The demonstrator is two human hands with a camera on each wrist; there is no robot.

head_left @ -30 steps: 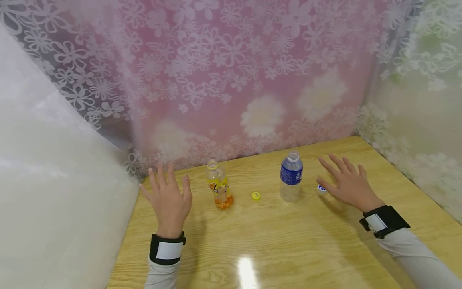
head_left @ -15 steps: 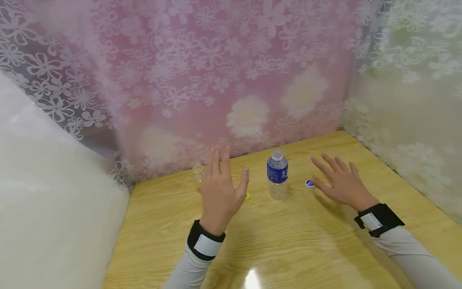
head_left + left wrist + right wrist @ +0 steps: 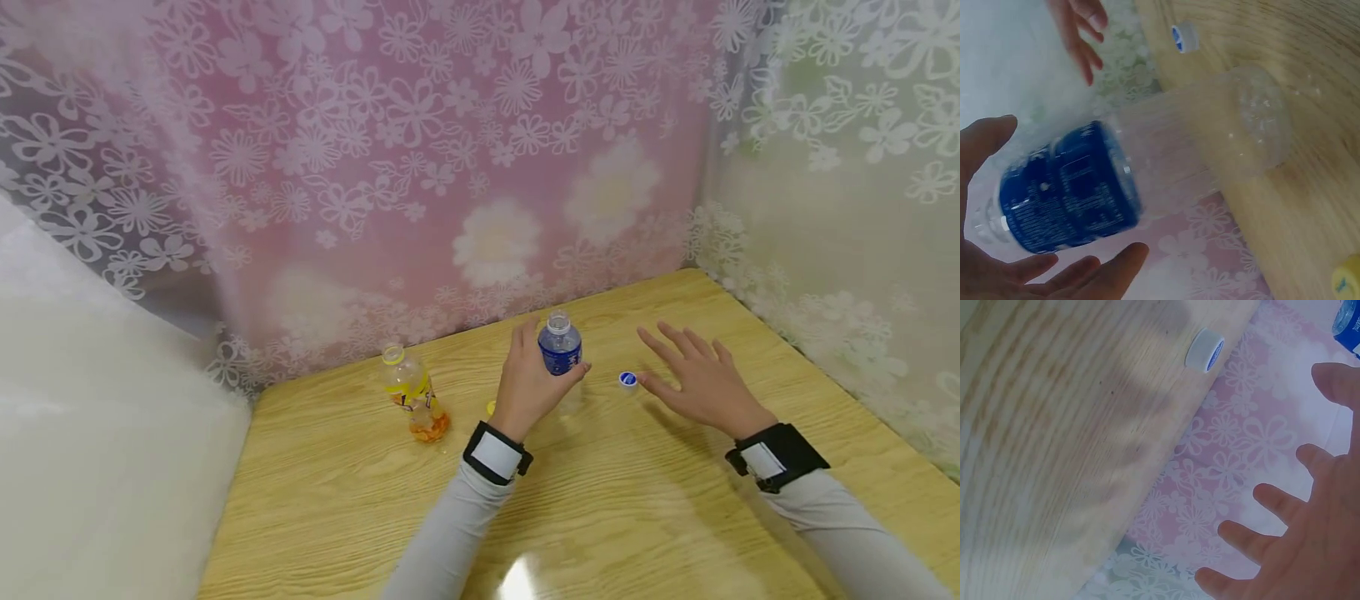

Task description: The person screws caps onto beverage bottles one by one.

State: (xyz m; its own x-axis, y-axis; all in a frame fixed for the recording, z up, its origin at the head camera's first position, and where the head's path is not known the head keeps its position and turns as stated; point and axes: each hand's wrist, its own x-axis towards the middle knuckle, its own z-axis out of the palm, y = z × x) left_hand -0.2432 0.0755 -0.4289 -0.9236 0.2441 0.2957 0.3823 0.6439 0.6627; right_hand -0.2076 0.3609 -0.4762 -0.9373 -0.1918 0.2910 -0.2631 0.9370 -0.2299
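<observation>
A clear, uncapped plastic bottle with a blue label (image 3: 561,353) stands upright on the table. My left hand (image 3: 528,387) reaches around its upper part from the left. In the left wrist view the thumb (image 3: 988,140) is held apart from the bottle, while the fingers (image 3: 1119,269) lie close along the label's other side. My right hand (image 3: 697,385) hovers with spread fingers above the table on the right, holding nothing. Near its thumb lies a white cap with a blue top (image 3: 627,380); the right wrist view shows this bottle cap (image 3: 1205,351) lying on the wood.
Left of my left hand stands an uncapped bottle with a yellow label (image 3: 414,402) and some orange contents at the bottom. A yellow cap (image 3: 491,407) is partly hidden behind the left wrist. Flowered curtains (image 3: 420,167) border the wooden table (image 3: 615,500) at the back and sides.
My left hand has moved right, from beside the yellow-labelled bottle across to the blue-labelled bottle, and now surrounds its upper part. The head view has shifted right; my right hand keeps its pose.
</observation>
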